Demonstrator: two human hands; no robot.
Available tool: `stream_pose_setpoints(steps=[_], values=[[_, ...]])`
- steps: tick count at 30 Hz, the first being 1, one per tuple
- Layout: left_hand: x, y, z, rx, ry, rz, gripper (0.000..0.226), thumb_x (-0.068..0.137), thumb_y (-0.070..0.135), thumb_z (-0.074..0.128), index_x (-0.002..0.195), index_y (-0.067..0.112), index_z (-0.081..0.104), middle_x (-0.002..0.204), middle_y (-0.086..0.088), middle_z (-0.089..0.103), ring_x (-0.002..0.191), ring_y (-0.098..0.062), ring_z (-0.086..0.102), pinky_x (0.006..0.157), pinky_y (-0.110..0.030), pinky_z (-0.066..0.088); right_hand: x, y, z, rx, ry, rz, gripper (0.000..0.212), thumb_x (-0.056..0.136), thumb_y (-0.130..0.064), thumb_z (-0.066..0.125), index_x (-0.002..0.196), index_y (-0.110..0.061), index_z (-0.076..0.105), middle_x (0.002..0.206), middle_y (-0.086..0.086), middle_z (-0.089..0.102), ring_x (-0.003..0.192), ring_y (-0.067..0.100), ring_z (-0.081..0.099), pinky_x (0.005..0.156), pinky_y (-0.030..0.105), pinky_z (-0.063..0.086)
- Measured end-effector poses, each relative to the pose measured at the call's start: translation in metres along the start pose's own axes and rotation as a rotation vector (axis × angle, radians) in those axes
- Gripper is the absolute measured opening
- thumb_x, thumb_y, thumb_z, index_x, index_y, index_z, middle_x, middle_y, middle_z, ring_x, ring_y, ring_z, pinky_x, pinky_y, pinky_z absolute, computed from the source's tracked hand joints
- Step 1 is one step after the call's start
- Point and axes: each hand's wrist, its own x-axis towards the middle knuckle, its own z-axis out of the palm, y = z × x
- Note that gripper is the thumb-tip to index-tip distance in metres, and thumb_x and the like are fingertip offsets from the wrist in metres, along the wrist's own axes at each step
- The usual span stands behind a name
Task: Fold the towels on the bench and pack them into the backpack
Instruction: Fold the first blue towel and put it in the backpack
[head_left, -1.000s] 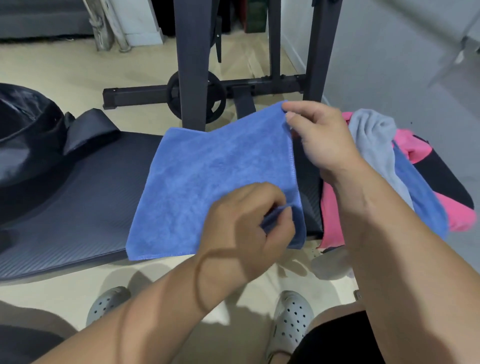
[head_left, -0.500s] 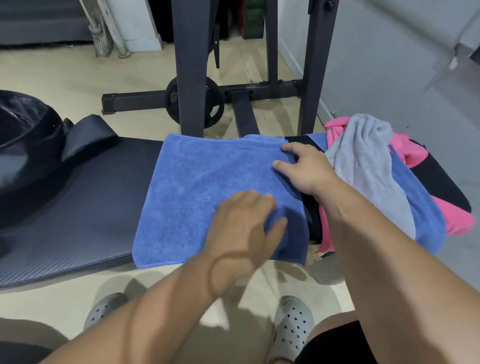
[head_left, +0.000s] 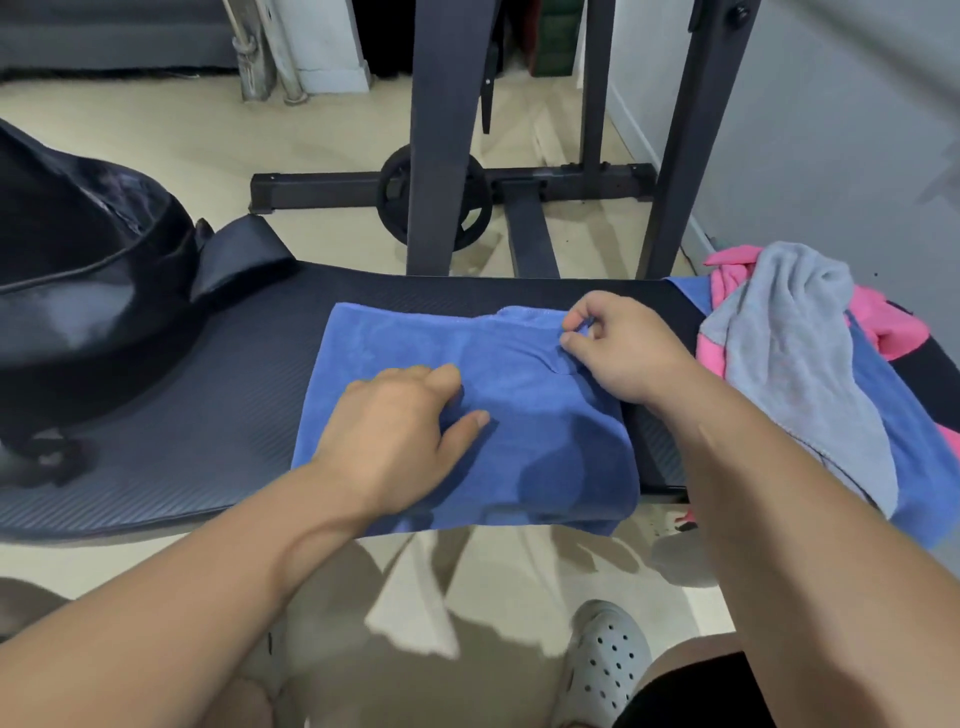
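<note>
While the left hand (head_left: 400, 421) rests with relaxed fingers on a blue towel (head_left: 545, 415) lying mid-way along the worktop (head_left: 208, 415), fingers of the right hand (head_left: 623, 358) pinch its far corner. A black backpack (head_left: 78, 291) sits at left, contents unseen; unfolded towels (head_left: 795, 353) heap at right.

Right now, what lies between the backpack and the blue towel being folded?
Only bare black bench pad separates backpack from blue towel, per head view.
</note>
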Motion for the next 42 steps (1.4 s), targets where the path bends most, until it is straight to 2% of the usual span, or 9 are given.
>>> stream_pose_setpoints(steps=[3,7,14,21,26,29,34,37,42], values=[[0.007,-0.023,-0.005,0.030,0.065,0.024,0.035,0.092,0.057,0.043,0.089,0.023,0.046,0.085,0.004,0.053,0.083,-0.026,0.051,0.069,-0.038,0.042,0.003,0.000,0.007,0.093,0.098,0.064,0.010,0.095,-0.033,0.061,0.101,-0.026,0.059,0.078,-0.009,0.059,0.075,0.012,0.055,0.066,0.029,0.040],[0.021,-0.049,-0.005,0.164,0.074,-0.037,0.063,0.082,0.070,0.033,0.116,0.023,0.057,0.112,0.003,0.059,0.101,-0.029,0.055,0.082,-0.044,0.048,0.013,0.004,0.013,0.169,0.204,0.143,0.015,0.090,-0.026,0.065,0.102,-0.023,0.056,0.076,-0.005,0.060,0.077,0.019,0.058,0.066,0.031,0.042],[0.028,-0.064,0.002,0.232,-0.066,-0.153,0.084,0.084,0.080,0.026,0.150,0.029,0.035,0.159,0.005,0.033,0.138,-0.025,0.035,0.102,-0.049,0.037,0.025,0.000,0.015,0.305,0.246,0.103,0.027,0.084,-0.005,0.067,0.093,-0.029,0.062,0.071,-0.007,0.062,0.068,0.009,0.057,0.066,0.024,0.044],[0.034,-0.078,0.005,0.248,0.018,-0.214,0.064,0.096,0.066,0.025,0.134,0.023,0.052,0.143,0.005,0.050,0.122,-0.028,0.044,0.093,-0.048,0.038,0.034,0.006,0.017,0.003,0.274,0.092,0.021,0.084,-0.017,0.075,0.105,-0.019,0.068,0.076,-0.013,0.059,0.081,0.016,0.058,0.075,0.028,0.047],[0.048,-0.084,0.005,0.163,0.103,-0.272,0.044,0.101,0.050,0.033,0.112,0.018,0.061,0.117,-0.001,0.057,0.107,-0.031,0.047,0.084,-0.048,0.043,0.035,0.003,0.019,-0.182,0.209,0.097,0.040,0.094,-0.026,0.064,0.133,-0.021,0.060,0.126,0.006,0.056,0.114,0.031,0.054,0.088,0.037,0.045],[0.051,-0.090,0.011,0.090,0.223,-0.295,0.028,0.100,0.038,0.042,0.105,0.017,0.060,0.109,-0.004,0.057,0.098,-0.033,0.047,0.077,-0.048,0.043,0.037,0.004,0.015,-0.286,0.052,0.109,0.038,0.099,-0.032,0.055,0.136,-0.027,0.055,0.138,0.008,0.046,0.126,0.033,0.044,0.099,0.040,0.040],[0.054,-0.097,0.015,0.103,0.203,-0.246,0.042,0.099,0.039,0.048,0.137,0.021,0.054,0.130,-0.005,0.057,0.108,-0.036,0.049,0.085,-0.049,0.042,0.038,0.000,0.005,-0.290,-0.048,0.115,0.014,0.091,-0.029,0.060,0.103,-0.024,0.062,0.116,0.001,0.045,0.113,0.028,0.046,0.090,0.035,0.041],[0.056,-0.099,0.014,0.152,0.215,-0.207,0.038,0.098,0.037,0.050,0.131,0.020,0.059,0.125,-0.005,0.059,0.110,-0.035,0.046,0.088,-0.048,0.039,0.036,-0.009,0.004,-0.299,-0.075,0.075,0.010,0.081,-0.023,0.066,0.078,-0.023,0.057,0.099,-0.003,0.054,0.097,0.024,0.051,0.078,0.033,0.044],[0.061,-0.099,0.011,0.171,0.165,-0.186,0.045,0.097,0.035,0.051,0.138,0.018,0.054,0.125,-0.008,0.056,0.121,-0.034,0.043,0.099,-0.049,0.035,0.033,-0.011,0.004,-0.260,-0.054,-0.011,0.017,0.078,-0.011,0.065,0.084,-0.026,0.061,0.084,-0.009,0.062,0.083,0.019,0.058,0.074,0.033,0.051]])
